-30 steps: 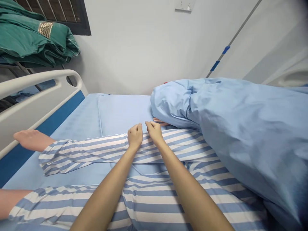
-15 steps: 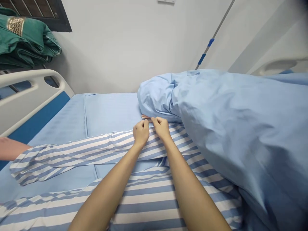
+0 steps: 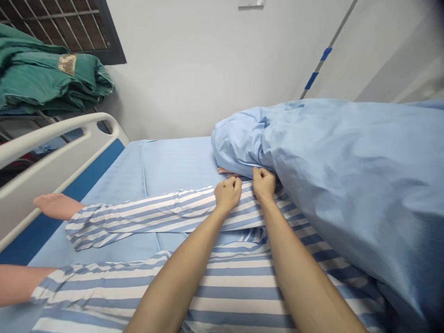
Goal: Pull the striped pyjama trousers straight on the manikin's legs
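My left hand (image 3: pixel 228 192) is closed over the upper part of the striped trousers (image 3: pixel 145 215), close beside the fingertips (image 3: pixel 225 171) of the lying figure, which show under the quilt. What its curled fingers hold, if anything, is hidden. My right hand (image 3: pixel 264 184) is closed at the lower edge of the blue quilt (image 3: pixel 333 152), and its fingers appear to pinch that edge. The quilt lies bunched over the figure's upper part. Two bare feet stick out of the trouser legs, the farther foot (image 3: pixel 57 206) near the footboard.
The bed has a light blue sheet (image 3: pixel 180 159) and a white and blue footboard (image 3: pixel 79 173). Folded green cloth (image 3: pixel 52 76) sits beyond it under a barred window (image 3: pixel 69 25). A pole with blue clamps (image 3: pixel 326 53) stands by the white wall (image 3: pixel 194 69).
My hands have moved apart, my right hand going right along the quilt's edge, away from the figure's fingertips. The view has shifted left, showing more of the feet and footboard.
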Demonstrator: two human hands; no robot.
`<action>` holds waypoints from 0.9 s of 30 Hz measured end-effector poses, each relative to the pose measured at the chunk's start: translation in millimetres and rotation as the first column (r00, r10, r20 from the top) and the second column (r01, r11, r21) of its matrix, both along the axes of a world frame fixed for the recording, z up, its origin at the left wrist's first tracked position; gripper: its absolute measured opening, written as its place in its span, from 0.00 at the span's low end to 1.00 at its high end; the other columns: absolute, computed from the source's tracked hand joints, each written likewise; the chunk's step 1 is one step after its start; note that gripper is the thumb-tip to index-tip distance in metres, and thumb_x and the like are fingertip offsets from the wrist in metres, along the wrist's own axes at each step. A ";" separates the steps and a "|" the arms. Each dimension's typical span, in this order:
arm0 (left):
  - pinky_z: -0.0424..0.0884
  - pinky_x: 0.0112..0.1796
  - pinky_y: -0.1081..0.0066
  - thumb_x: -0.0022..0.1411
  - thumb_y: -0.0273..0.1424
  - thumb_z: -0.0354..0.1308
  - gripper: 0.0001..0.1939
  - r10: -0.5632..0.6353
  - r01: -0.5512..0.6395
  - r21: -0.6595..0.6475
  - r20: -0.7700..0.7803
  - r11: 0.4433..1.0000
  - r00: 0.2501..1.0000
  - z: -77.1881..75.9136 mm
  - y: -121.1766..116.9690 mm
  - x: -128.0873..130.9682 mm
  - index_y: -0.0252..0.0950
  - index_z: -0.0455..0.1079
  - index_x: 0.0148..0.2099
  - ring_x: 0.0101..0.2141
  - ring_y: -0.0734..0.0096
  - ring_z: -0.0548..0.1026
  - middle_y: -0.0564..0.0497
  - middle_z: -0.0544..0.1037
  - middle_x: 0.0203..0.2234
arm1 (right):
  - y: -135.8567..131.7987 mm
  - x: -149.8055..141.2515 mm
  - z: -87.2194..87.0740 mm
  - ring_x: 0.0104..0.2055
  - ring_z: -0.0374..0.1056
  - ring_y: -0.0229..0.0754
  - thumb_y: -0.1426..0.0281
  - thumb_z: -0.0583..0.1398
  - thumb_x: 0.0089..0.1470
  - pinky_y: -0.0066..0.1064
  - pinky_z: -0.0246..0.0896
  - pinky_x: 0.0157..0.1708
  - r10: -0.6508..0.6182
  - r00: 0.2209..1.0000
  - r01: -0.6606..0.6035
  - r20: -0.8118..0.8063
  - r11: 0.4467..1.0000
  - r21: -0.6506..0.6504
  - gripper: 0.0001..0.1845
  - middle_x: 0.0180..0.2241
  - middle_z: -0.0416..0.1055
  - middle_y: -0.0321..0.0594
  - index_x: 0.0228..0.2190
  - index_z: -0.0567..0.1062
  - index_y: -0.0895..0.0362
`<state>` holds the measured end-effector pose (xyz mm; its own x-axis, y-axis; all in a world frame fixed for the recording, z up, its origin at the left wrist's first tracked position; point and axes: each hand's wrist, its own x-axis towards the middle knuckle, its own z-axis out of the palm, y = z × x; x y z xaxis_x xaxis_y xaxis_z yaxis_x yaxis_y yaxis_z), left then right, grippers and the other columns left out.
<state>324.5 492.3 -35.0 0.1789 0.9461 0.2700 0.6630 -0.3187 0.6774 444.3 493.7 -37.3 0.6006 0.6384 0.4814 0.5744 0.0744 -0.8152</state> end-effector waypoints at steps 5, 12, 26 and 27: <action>0.60 0.28 0.76 0.60 0.36 0.41 0.20 -0.158 0.175 -0.080 0.187 0.981 0.970 1.9 16.2 -25.4 0.36 0.65 0.22 0.25 0.74 0.69 0.53 0.71 0.18 | 3.0 -2.6 -10.4 0.19 0.43 0.31 0.66 0.53 0.49 0.28 0.40 0.22 -0.086 0.996 0.086 0.033 0.996 -0.026 0.20 0.14 0.43 0.27 0.12 0.52 0.56; 0.52 0.25 0.75 0.54 0.33 0.45 0.15 0.270 -0.262 0.066 -0.152 0.963 0.951 9.2 46.7 -246.6 0.36 0.58 0.18 0.22 0.77 0.59 0.56 0.62 0.14 | 1.3 -3.9 -9.8 0.18 0.45 0.32 0.65 0.53 0.49 0.31 0.40 0.23 -0.120 0.987 0.127 0.105 0.990 -0.057 0.21 0.13 0.44 0.29 0.12 0.51 0.54; 0.61 0.32 0.68 0.56 0.37 0.43 0.19 0.477 -0.561 0.016 -0.544 0.828 0.690 -28.5 48.1 -386.2 0.39 0.75 0.34 0.33 0.59 0.74 0.43 0.77 0.30 | 17.3 -71.3 14.6 0.17 0.41 0.35 0.67 0.58 0.41 0.34 0.38 0.24 -0.026 0.932 0.178 0.361 0.901 -0.395 0.19 0.11 0.51 0.35 0.07 0.56 0.54; 0.61 0.32 0.68 0.57 0.37 0.43 0.19 0.474 -0.553 0.018 -0.538 0.833 0.697 -28.9 47.7 -386.9 0.39 0.76 0.34 0.33 0.58 0.74 0.43 0.78 0.29 | 21.0 -101.5 20.5 0.18 0.44 0.35 0.66 0.56 0.42 0.33 0.39 0.24 0.075 0.935 0.051 0.348 0.939 -0.339 0.19 0.12 0.51 0.34 0.08 0.55 0.54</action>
